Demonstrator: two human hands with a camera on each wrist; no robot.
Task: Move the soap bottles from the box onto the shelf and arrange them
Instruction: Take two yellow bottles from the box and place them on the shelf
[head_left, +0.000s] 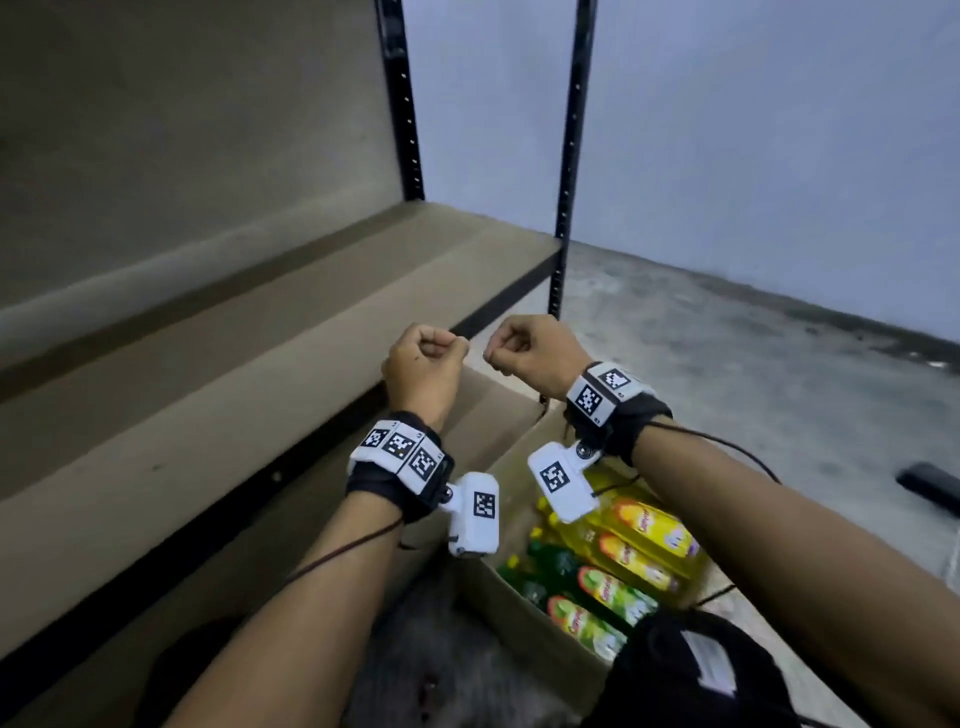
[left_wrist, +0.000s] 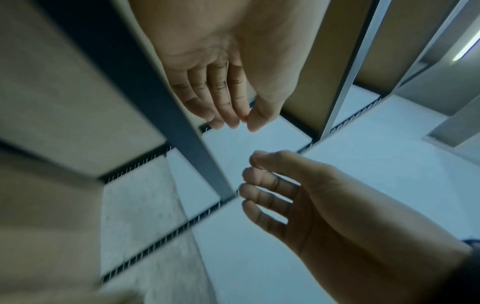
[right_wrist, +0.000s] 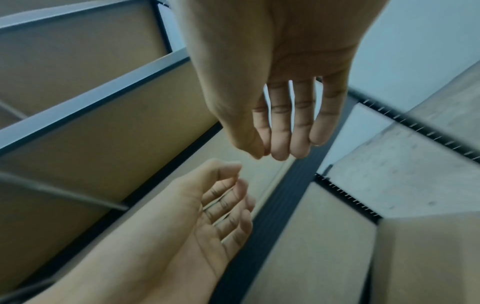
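An open cardboard box (head_left: 496, 415) stands on the floor beside the shelf. Inside lie yellow soap bottles (head_left: 641, 535) and green soap bottles (head_left: 589, 597) on their sides, caps toward the shelf. The brown shelf board (head_left: 249, 374) carries no bottles in view. My left hand (head_left: 423, 358) (left_wrist: 228, 92) (right_wrist: 215, 205) and right hand (head_left: 530, 348) (left_wrist: 298, 195) (right_wrist: 280, 123) are raised side by side above the box's far flap. Both hands have curled fingers, thumb tip against the fingertips, and hold nothing.
Black slotted uprights (head_left: 569, 156) frame the shelf's right end. Grey concrete floor (head_left: 727, 364) spreads to the right up to a pale wall. A dark flat object (head_left: 930, 486) lies on the floor at far right. A black pouch (head_left: 691, 675) sits by my right forearm.
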